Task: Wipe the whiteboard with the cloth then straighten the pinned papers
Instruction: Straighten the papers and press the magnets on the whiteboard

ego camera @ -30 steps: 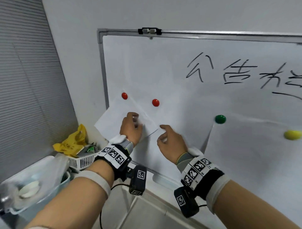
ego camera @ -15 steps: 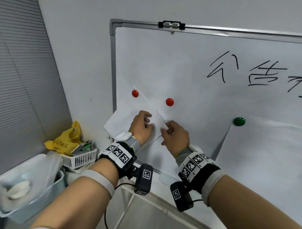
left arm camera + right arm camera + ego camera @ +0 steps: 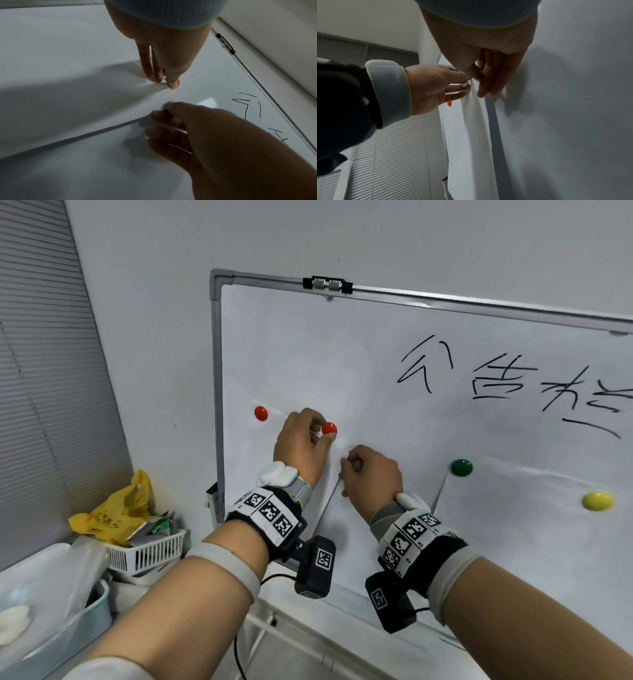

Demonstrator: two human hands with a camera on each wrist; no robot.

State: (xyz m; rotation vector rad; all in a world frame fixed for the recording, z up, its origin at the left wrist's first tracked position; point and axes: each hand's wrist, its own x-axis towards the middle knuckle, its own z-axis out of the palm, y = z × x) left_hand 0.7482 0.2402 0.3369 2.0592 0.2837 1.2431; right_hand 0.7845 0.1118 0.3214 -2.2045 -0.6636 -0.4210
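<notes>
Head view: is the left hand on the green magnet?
No. The left hand pinches the right-hand red magnet on the left paper; the green magnet sits untouched beyond the right hand.

The whiteboard (image 3: 342, 344) hangs on the wall, with a window blind (image 3: 41, 371) to its left and a basket (image 3: 147, 553) below that, beside a tub (image 3: 61, 631). On the board's lower left lies a pinned paper (image 3: 260, 460), one magnet (image 3: 261, 413) at its upper left and a second magnet (image 3: 329, 428) to the right, where the left hand (image 3: 301, 450) meets it. The right hand (image 3: 371, 477) sits just right of the left, at that paper's right edge; further right a second paper (image 3: 513, 525) lies under two more magnets (image 3: 461, 467).
</notes>
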